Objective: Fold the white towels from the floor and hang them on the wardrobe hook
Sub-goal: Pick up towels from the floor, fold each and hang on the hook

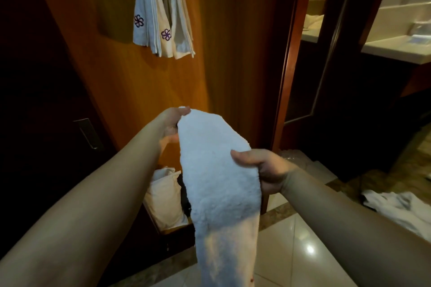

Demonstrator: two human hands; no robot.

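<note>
White fluffy folded towel (219,177) hangs lengthwise between both hands: left hand (171,127) pinches its top end, right hand (261,168) grips its right edge, thumb on top.

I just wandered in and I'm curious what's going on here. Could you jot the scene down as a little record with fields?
activity: a person holds a long folded white towel in front of a wooden wardrobe panel
left hand: grips the towel's far end
right hand: grips the towel's right edge, thumb on top
already hanging: cloths with purple flower marks high on the panel
on the floor: crumpled white cloth at the right
below: a cream bag in the open wardrobe
</note>
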